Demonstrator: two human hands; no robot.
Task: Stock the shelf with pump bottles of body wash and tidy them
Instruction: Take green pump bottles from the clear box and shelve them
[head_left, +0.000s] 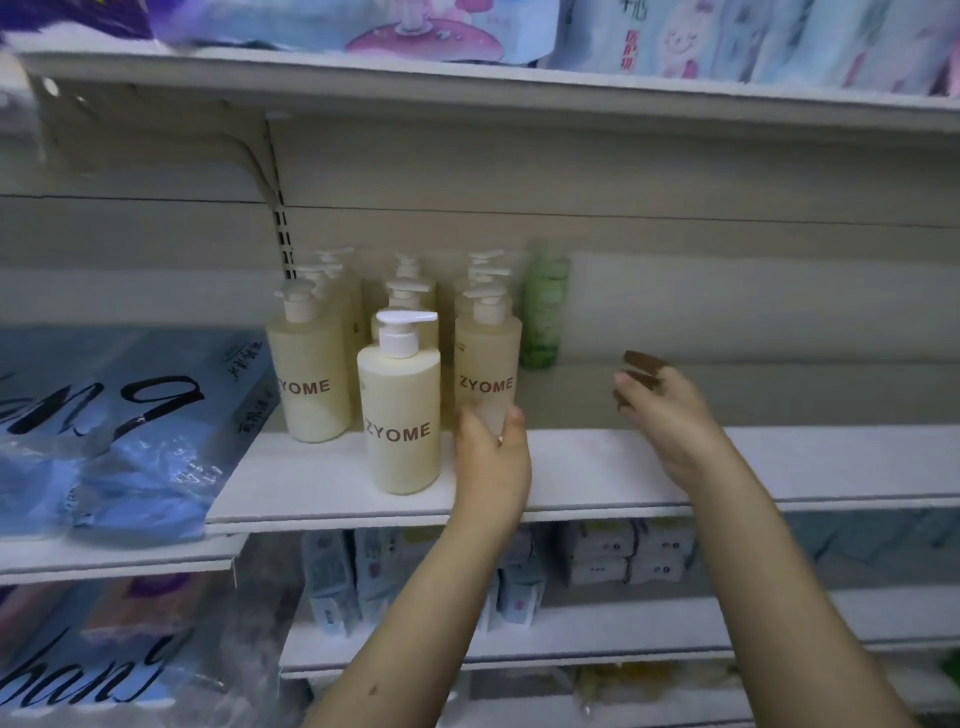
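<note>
Several cream pump bottles marked ZYOME stand in rows on the white shelf. One front bottle stands nearest the shelf edge, with another behind it on the left. My left hand grips the base of the right-hand bottle, which stands upright on the shelf. My right hand hovers over the bare shelf to the right, fingers apart and holding nothing. Rear bottles are partly hidden by those in front.
A green bottle stands at the back right of the rows. Plastic-wrapped packs lie on the shelf to the left. Boxed goods fill the shelf below, and soft packages sit on the shelf above.
</note>
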